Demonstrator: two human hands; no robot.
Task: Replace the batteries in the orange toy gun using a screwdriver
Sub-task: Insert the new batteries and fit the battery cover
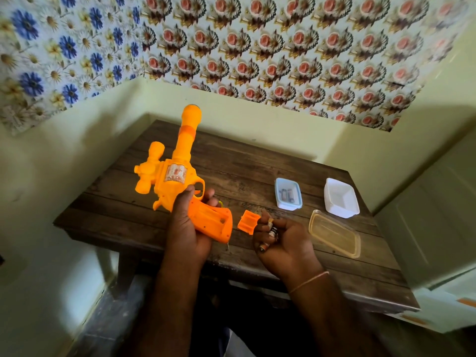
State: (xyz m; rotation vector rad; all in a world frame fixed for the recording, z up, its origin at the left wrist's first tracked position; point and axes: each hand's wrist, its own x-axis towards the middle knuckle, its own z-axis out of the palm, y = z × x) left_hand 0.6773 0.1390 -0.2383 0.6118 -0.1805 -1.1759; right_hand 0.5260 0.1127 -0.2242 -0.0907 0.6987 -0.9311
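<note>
You hold the orange toy gun (175,173) up over the tabletop (247,161), and its battery spot in the handle is open.

Your left hand (188,228) grips the gun by its handle, with the barrel pointing away from you toward the wall. The little orange cover (247,220) is off and sits just beside the handle, touching the fingers (268,220) of your right hand (286,240). Those fingers are curled around a few batteries (271,234). Farther right on the tabletop you have a small box with more batteries (288,193), a white tub (340,198) next to it, and a clear lid (334,234) lying flat near your right hand.
</note>
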